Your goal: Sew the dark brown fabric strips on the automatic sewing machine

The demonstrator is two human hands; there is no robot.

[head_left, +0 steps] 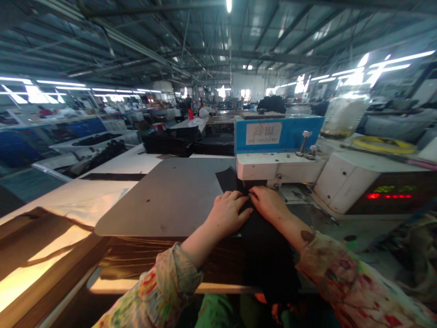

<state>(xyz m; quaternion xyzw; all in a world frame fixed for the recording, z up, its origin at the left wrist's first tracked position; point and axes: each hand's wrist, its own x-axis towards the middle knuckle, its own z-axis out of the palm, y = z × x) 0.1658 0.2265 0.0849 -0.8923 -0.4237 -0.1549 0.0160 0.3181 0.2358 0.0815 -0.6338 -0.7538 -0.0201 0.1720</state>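
A thin black sheet of material (265, 246) runs from the machine head down over the front edge of the worktop. Its far corner sticks out on the grey metal plate (170, 191). My left hand (230, 210) rests on the sheet's left side, fingers bent and thumb apart, gripping it near the head. Just to the right, my right hand (269, 202) pinches the same sheet with thumb and index finger close to the white machine head (269, 167). The part under the head is hidden from me.
Stacks of black sheets (172, 141) stand behind the plate, and a brown layered stack (153, 259) lies below it. On the right are a control box (382, 184) with lit digits, a clear jar (346, 111) and a yellow ring (384, 145). A blue panel (247, 136) tops the head.
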